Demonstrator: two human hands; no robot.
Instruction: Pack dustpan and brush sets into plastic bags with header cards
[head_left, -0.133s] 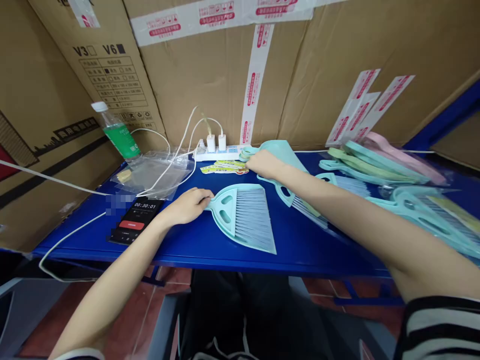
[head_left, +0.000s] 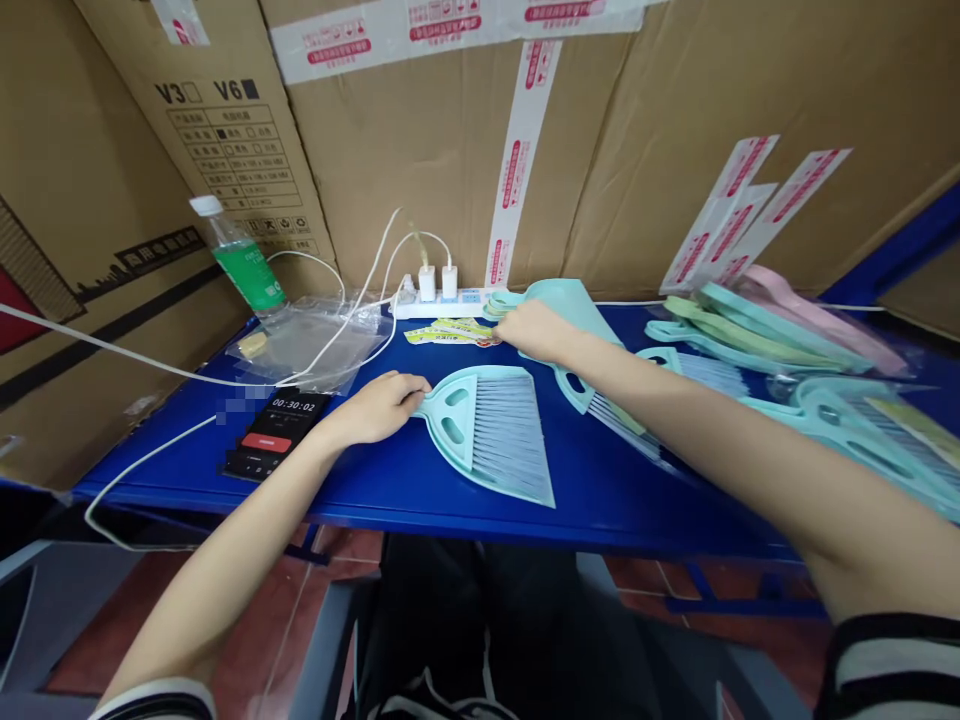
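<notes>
1. My left hand (head_left: 381,407) grips the turquoise brush-and-dustpan set (head_left: 501,432), flat on the blue table (head_left: 390,490).
2. My right hand (head_left: 536,330) reaches the yellow-green labels (head_left: 448,331); whether it pinches one, I cannot tell.
3. Phone (head_left: 279,425) reads "00:30:02"; carton (head_left: 225,150), "V3" and "V6", the latter's box filled.

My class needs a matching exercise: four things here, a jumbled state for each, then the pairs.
1. Fan-shaped turquoise plastic dustpan-and-brush set
2. Clear plastic bottle
3. Black rectangular phone
4. White plastic power strip

A. Shows 00:30:02
B. Has white chargers plugged in
C. Handle held by the left grip
D. Wears a green label

Pairs: 1-C; 2-D; 3-A; 4-B
</notes>
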